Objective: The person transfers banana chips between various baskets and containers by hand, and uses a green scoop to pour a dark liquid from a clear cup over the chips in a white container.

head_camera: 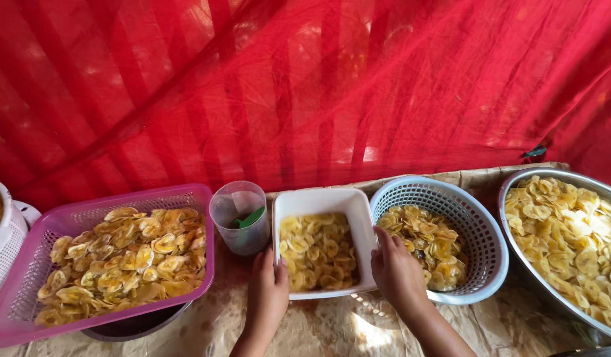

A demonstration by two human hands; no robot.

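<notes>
A red mesh cloth (305, 86) fills the whole back wall, striped with darker folds, above a table covered in crinkled brown paper (345, 327). At three o'clock sits the wide round steel bowl (517, 254), heaped with pale yellow banana chips. At nine o'clock a pink perforated plastic rectangular basket (28, 271) holds darker golden chips, tilted on something dark beneath it. Right of centre stands a round light-blue plastic colander (481, 218), partly filled with chips, and dead centre lies the white rectangular plastic tub (322, 198), its long axis running from six to twelve o'clock, away from the person. The tub sits directly between both hands: the left hand (267, 291) grasps its near-left corner at about seven o'clock, fingers curled over the rim, and the right hand (397, 271) clasps its right edge at about four o'clock, touching the colander's side. Both are equally close. At eleven o'clock from the tub stands a clear plastic cup (241, 218) with something green inside.
</notes>
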